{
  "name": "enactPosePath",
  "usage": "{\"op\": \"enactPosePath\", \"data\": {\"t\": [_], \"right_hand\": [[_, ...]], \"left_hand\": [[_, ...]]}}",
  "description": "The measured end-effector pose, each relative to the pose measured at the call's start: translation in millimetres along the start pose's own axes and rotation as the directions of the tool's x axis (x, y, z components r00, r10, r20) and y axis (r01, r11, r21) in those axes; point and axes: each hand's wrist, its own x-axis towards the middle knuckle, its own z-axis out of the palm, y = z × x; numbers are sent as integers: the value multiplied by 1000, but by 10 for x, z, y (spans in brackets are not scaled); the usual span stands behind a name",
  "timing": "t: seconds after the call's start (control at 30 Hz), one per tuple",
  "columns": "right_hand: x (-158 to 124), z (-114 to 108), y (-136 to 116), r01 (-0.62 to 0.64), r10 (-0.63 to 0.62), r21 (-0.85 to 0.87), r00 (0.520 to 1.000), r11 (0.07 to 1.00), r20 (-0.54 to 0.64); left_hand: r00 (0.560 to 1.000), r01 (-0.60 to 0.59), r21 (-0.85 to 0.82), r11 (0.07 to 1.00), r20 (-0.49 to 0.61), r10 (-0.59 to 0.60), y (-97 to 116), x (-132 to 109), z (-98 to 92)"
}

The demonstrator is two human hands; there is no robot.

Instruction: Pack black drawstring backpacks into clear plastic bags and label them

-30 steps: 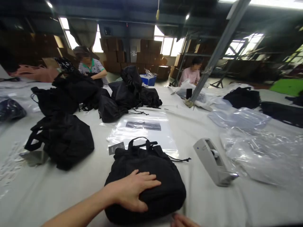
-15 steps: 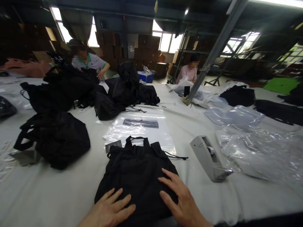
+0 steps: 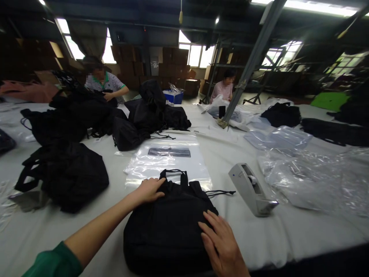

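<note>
A black drawstring bag (image 3: 170,227) lies flat in front of me, its handle loop at the far end and a cord trailing to the right. My left hand (image 3: 150,190) rests over the bag's top left corner, fingers stretched towards the handle and thumb apart. Along the right side, my right hand (image 3: 220,240) lies on the fabric with its fingers extended. Beyond the bag is a stack of clear plastic bags (image 3: 198,165) with a dark printed panel. The hang tag at that top left corner is hidden now.
A grey tape dispenser (image 3: 250,188) stands to the right, beside crumpled clear plastic (image 3: 311,184). Another black bag (image 3: 72,173) sits at left, with a pile of black bags (image 3: 150,111) behind. A slanted metal post (image 3: 248,65) rises at the table's far side. Two people work across the table.
My left hand has moved forward from the bag's lower part to its top left corner, covering the tag. The bag has shifted slightly right; my right hand stays on its right side.
</note>
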Motion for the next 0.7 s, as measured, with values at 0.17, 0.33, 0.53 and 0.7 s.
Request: {"op": "enactPosePath", "data": {"t": [0.17, 0.33, 0.53, 0.7], "right_hand": [[149, -95, -183, 260, -252, -45, 958, 965, 136], [108, -32, -203, 195, -187, -64, 976, 979, 115], [-38, 1, -277, 248, -243, -116, 968, 962, 54], [-81, -136, -301, 300, -303, 53, 952, 952, 50]], "left_hand": [[999, 19, -22, 1000, 40, -18, -9, -45, 31], [996, -27, -49, 998, 88, 31, 63, -381, -106], [960, -209, 64, 976, 205, 192, -12, -1193, 535], [931, -346, 425, 836, 45, 362, -309, -1441, 1343]]}}
